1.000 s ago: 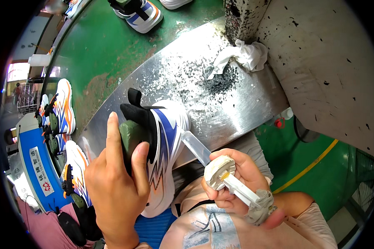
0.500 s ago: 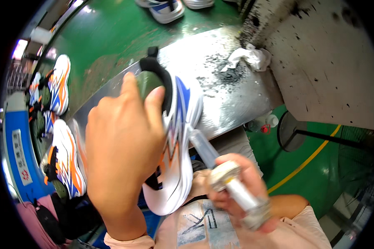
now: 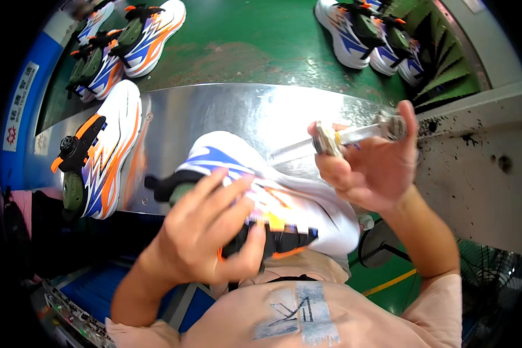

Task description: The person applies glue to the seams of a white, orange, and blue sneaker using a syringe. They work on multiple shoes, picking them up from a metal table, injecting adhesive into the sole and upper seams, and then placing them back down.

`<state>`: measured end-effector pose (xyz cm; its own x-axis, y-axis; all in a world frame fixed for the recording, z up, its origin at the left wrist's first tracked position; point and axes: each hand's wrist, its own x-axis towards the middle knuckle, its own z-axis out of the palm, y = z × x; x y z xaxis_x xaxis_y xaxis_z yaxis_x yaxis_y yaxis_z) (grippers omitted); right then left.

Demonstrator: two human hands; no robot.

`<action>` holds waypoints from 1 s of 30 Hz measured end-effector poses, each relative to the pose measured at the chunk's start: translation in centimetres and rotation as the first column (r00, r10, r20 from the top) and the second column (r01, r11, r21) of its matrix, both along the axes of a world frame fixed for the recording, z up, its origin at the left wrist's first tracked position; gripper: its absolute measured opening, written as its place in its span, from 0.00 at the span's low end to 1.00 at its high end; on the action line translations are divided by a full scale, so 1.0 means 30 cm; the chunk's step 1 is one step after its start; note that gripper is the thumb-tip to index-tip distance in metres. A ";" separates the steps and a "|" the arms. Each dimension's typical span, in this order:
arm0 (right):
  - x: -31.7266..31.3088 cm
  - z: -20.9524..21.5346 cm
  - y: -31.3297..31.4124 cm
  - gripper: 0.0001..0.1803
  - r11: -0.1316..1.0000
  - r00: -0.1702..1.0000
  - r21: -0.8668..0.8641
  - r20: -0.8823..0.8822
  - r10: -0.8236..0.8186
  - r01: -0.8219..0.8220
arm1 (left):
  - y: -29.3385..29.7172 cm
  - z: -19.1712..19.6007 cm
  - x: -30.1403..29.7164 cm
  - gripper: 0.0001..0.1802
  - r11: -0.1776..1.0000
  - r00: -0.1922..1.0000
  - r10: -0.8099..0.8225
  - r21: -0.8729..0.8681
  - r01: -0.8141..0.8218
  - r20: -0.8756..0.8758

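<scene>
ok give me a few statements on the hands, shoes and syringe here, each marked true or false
1. The right hand holds a syringe. True.
2. The left hand is holding nothing. False: it grips a shoe.
3. The syringe's narrow end points away from the gripped shoe. False: it points toward it.
4. Another shoe is on the metal table, left of the gripped one. True.
5. The shoes at the far right are on an orange surface. False: the surface is green.
</scene>
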<state>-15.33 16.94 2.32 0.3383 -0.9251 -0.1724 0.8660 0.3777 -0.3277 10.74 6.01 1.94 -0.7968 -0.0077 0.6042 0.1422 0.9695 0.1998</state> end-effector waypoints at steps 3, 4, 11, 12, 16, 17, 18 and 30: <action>0.065 0.130 -0.047 0.68 0.988 0.896 0.053 -0.418 0.151 -0.142 | 0.083 -0.042 0.089 0.13 0.987 0.989 0.143 0.074 -0.146 0.044; 0.081 0.164 -0.041 0.69 0.979 0.845 0.098 -0.494 0.202 -0.177 | 0.107 -0.050 0.104 0.13 0.979 0.980 0.192 0.059 -0.195 0.060; 0.069 0.238 0.084 0.74 0.964 0.765 0.261 -0.608 0.211 -0.058 | 0.219 -0.112 0.129 0.19 0.923 0.909 0.385 -0.052 -0.381 0.163; 0.076 0.234 0.122 0.77 0.975 0.817 0.217 -0.570 0.091 0.043 | 0.224 -0.128 0.135 0.18 0.923 0.911 0.385 -0.067 -0.379 0.147; 0.053 0.230 0.213 0.75 0.982 0.828 0.128 -0.558 -0.048 0.143 | 0.222 -0.164 0.160 0.18 0.912 0.908 0.399 -0.155 -0.380 0.126; 0.042 0.225 0.236 0.73 0.984 0.821 0.110 -0.568 -0.053 0.140 | 0.227 -0.166 0.165 0.19 0.907 0.905 0.406 -0.173 -0.383 0.127; 0.011 0.219 0.268 0.68 0.992 0.794 0.089 -0.607 -0.016 0.087 | 0.235 -0.164 0.166 0.19 0.904 0.899 0.416 -0.167 -0.393 0.139; -0.045 0.097 0.537 0.74 0.949 0.856 -0.046 -0.420 -0.303 0.313 | 0.183 -0.088 0.096 0.14 0.910 0.903 0.404 -0.165 -0.381 0.142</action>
<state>-16.67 33.05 5.22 -0.0716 -0.9640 -0.2560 0.7242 0.1262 -0.6779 13.63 11.51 -0.70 -0.8354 -0.2719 0.4777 -0.2803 0.9583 0.0554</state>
